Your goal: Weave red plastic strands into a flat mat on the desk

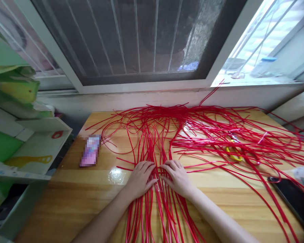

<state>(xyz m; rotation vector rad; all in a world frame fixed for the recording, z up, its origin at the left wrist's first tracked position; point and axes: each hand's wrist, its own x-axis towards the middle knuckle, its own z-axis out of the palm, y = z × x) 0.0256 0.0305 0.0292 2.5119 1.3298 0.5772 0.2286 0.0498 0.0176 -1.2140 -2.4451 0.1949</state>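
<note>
- The left hand (142,175) lies palm down on the red strands (148,216) at the desk's (73,195) middle, thumb and fingers apart.
- The right hand (176,176) rests just beside it on the same strands, thumb and fingers also apart.
- The strands run toward the near edge and tangle along the far edge and far right corner.
- A pixelated object (91,151) lies near the left edge.
- A black device (292,195) lies by the right edge.
</note>
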